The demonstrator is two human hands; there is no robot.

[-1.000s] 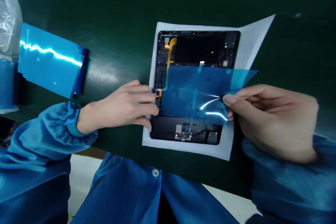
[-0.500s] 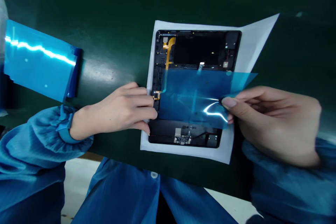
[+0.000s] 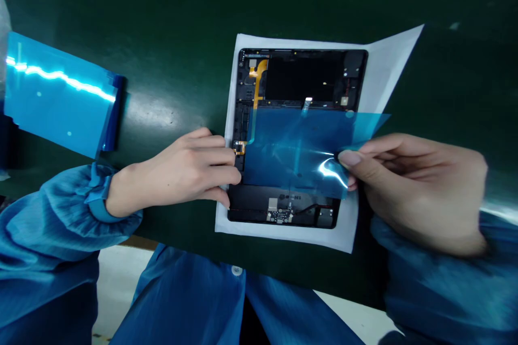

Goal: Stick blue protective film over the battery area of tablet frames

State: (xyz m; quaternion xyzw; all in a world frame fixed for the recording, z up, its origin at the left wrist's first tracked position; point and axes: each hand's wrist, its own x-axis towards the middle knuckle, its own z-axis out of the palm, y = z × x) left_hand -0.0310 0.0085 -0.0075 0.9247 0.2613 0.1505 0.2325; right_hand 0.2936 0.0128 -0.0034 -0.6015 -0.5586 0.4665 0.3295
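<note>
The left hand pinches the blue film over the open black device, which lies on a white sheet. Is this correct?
Not quite: the head view shows the right hand pinching the blue film over the open black device, which does lie on a white sheet.

Left forearm [image 3: 52, 232] in from the near left, my left wrist [image 3: 125, 188] nearly straight. Left hand [image 3: 190, 170] back up, fingers bent at the knuckles and pointing right; left thumb [image 3: 220, 197] on the near side, its tip apart from the fingers. Right forearm [image 3: 449, 280] in from the near right. My right hand [image 3: 416, 188] points left, thumb side toward me. Right thumb [image 3: 351, 158] closed in a pinch, nail showing; other fingers folded behind, partly hidden. Hands well apart, left lying flatter, right turned on edge.
</note>
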